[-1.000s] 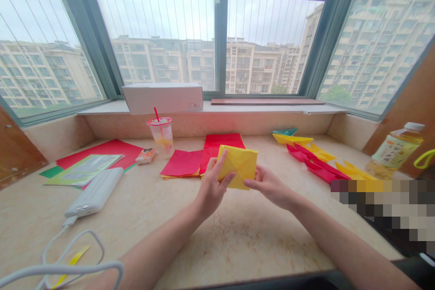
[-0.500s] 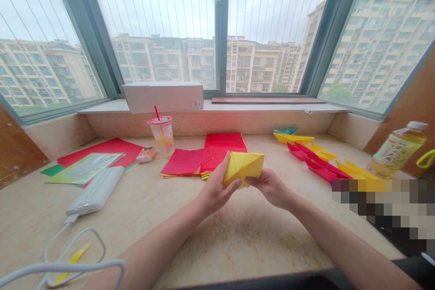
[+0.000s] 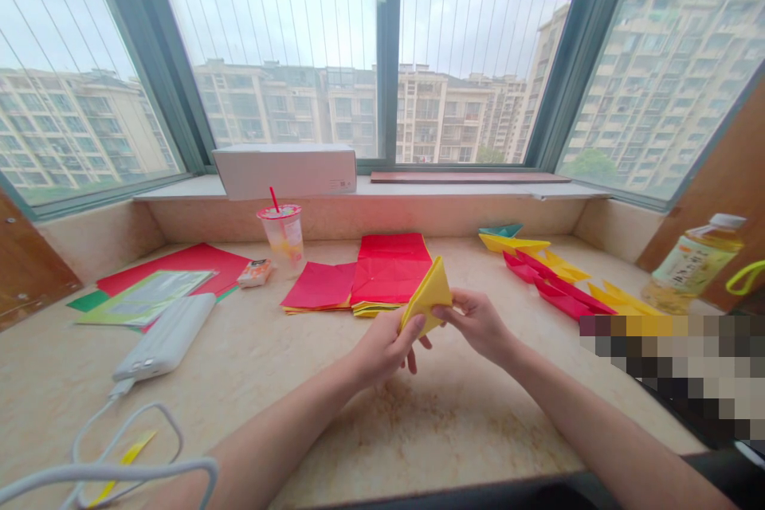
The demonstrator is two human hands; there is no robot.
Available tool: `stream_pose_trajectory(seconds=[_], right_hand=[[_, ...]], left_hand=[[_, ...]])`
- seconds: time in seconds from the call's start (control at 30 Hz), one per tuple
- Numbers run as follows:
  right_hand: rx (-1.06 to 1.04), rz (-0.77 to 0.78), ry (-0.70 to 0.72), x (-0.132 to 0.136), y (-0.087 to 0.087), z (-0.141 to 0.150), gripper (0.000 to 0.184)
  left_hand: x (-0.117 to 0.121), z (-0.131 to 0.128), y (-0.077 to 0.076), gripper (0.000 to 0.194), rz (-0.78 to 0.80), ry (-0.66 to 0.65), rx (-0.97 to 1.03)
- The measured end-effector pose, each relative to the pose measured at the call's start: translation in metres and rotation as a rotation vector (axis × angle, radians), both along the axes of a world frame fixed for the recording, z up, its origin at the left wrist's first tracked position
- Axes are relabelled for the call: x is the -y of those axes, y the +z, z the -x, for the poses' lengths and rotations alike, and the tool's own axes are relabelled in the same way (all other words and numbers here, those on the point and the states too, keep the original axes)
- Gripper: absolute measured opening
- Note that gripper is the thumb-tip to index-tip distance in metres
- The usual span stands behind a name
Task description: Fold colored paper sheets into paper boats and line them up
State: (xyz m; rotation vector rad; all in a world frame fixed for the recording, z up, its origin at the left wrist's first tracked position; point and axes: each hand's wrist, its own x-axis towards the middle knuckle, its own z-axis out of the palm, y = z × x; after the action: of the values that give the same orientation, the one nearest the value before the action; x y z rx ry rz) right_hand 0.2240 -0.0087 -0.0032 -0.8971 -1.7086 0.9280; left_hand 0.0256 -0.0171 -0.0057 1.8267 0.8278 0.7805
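Note:
A folded yellow paper (image 3: 429,295), now a flat triangle with its tip pointing up, is held above the marble counter (image 3: 311,398) at the middle. My left hand (image 3: 386,347) pinches its lower left corner. My right hand (image 3: 478,323) pinches its right edge from the other side. Just behind the hands lie stacks of red paper squares (image 3: 388,271) with yellow sheets under them.
A row of folded red and yellow paper boats (image 3: 559,279) runs along the right. A drink cup with a red straw (image 3: 282,235), a white power bank (image 3: 167,339) with cable, more paper sheets (image 3: 149,291) at left, a tea bottle (image 3: 693,263) at far right, a white box (image 3: 287,170) on the sill.
The yellow paper went from a broad open square shape to a collapsed flat triangle, and both hands drew closer together and slightly lower over the counter.

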Motion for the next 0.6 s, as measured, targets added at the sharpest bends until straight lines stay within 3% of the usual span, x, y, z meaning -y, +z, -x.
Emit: stream_pose_trajectory(seconds=[0.17,0.37,0.5,0.6], right_hand=[[0.037,-0.056,-0.138,-0.0015,-0.0021,-0.0028,0.043],[0.067,-0.108,-0.191,-0.0015,0.0011,-0.0017,0.039],[0.007,-0.061,-0.164,-0.0047,0.0009,-0.0022,0.039],[0.093,0.012,-0.041,-0.0046,0.0008,-0.0031,0.046]], left_hand=[[0.0010,-0.0038,0.0042,0.052,0.173,-0.019,0.125],[-0.0003,-0.0035,0.0058,0.052,0.254,-0.047,0.194],[-0.0009,-0.0028,0.0062,0.053,0.270,-0.064,0.221],[-0.0003,-0.0022,0.0083,0.051,0.270,-0.084,0.223]])
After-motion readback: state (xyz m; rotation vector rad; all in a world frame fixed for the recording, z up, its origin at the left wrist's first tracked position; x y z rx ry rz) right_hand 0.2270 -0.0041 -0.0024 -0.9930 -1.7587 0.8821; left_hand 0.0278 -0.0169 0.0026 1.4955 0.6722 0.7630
